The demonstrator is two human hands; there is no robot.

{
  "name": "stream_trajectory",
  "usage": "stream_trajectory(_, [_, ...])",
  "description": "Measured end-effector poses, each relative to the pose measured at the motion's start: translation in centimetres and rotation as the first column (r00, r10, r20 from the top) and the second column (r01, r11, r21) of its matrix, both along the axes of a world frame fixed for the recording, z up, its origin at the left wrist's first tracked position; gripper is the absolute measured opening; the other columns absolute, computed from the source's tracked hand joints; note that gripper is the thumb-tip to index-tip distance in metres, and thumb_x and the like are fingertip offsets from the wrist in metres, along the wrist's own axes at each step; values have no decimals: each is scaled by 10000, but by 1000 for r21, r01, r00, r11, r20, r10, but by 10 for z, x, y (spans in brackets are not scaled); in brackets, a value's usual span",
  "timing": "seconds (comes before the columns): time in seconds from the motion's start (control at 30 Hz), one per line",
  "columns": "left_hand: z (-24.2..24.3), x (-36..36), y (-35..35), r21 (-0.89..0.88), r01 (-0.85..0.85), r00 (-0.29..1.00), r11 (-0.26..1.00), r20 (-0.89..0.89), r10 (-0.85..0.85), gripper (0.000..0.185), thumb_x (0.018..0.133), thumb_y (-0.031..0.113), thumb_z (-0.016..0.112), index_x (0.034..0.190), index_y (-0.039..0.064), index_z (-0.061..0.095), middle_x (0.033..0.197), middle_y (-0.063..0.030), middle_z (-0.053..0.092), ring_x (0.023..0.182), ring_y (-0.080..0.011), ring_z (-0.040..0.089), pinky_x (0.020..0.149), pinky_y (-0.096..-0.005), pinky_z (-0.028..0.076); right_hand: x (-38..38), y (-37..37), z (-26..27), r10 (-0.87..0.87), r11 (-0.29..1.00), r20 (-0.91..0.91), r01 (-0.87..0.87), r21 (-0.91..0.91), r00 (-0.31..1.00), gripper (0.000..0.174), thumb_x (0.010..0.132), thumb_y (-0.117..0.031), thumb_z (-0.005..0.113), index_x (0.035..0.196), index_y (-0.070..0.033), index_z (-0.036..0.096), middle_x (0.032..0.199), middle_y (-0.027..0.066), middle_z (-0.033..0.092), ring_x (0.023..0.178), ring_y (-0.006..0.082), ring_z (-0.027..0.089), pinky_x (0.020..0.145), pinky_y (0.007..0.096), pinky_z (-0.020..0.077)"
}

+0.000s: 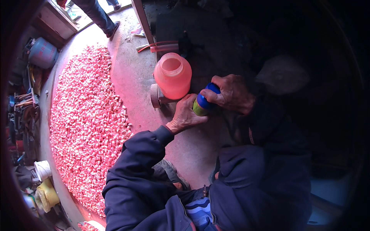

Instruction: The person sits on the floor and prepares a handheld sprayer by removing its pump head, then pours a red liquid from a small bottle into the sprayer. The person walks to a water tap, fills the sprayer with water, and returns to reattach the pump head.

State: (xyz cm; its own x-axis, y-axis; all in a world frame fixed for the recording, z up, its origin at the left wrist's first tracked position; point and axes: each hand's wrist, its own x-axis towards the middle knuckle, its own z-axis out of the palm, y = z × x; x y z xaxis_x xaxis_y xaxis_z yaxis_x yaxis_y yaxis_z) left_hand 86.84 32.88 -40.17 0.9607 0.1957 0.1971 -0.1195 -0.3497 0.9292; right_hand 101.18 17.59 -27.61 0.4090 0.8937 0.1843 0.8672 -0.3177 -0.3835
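A green bottle [200, 107] with a blue upper part or cap [208, 93] is held between my two hands. My left hand [186, 113] is wrapped around its green lower part. My right hand [231, 93] grips the blue part at the upper right, thumb on its near side. Just beyond my left hand stands a wide-mouthed plastic jar [173, 78], open at the top and tinted pink by the light; its contents cannot be made out. Behind the jar lies a translucent tube with a dark fitting [166, 47].
A large pile of small pale pieces [89, 130] covers the floor at left. Beyond it are a gas cylinder [43, 53], a white bucket [43, 170] and a yellow container [49, 192]. A person's leg [98, 17] shows at the doorway. The right side is very dark.
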Motion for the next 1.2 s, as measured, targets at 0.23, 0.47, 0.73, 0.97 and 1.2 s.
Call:
stream_trajectory(0.23, [18, 0, 6, -117, 178, 983, 977, -21, -181, 569, 646, 268, 936, 1066, 2, 659, 944, -149, 707, 880, -290, 723, 830, -421, 585, -7, -3, 19, 52, 997, -89, -47, 60, 995, 611, 898, -595, 726, 863, 15, 706, 767, 238, 720, 657, 388, 735, 649, 465, 612])
stream_trajectory(0.47, [35, -4, 26, -264, 453, 861, 851, -117, -495, 606, 727, 259, 952, 1200, 6, 670, 966, -51, 709, 868, -125, 671, 805, -338, 595, 9, -13, 26, 405, 902, -2, -399, 163, 914, 612, 847, -558, 782, 1069, 4, 685, 890, 177, 716, 785, 387, 732, 753, 446, 618])
stream_trajectory(0.73, [24, 1, 21, 220, 150, 988, 964, -80, -135, 581, 646, 266, 920, 1098, 4, 666, 1003, -181, 720, 946, -345, 725, 873, -440, 576, 3, -25, 30, -63, 986, -261, 20, -163, 963, 722, 906, -676, 742, 1117, 10, 655, 897, 173, 702, 838, 357, 719, 771, 450, 579])
stream_trajectory(0.97, [16, 0, 20, 224, 82, 996, 971, 14, -88, 586, 610, 288, 925, 1063, 15, 674, 1002, -184, 705, 951, -397, 705, 853, -480, 564, 1, -25, 30, 232, 972, -234, -219, 80, 944, 479, 906, -306, 847, 1230, -9, 657, 1172, 186, 711, 1042, 353, 727, 900, 426, 594])
stream_trajectory(1.2, [11, 1, 17, 196, 63, 998, 979, -2, -64, 592, 599, 288, 921, 1068, 24, 673, 1019, -176, 699, 986, -399, 698, 856, -488, 560, -2, -25, 33, -72, 985, -364, 9, -172, 929, 581, 803, -267, 906, 1261, -5, 663, 1191, 182, 703, 1088, 321, 723, 943, 419, 593])
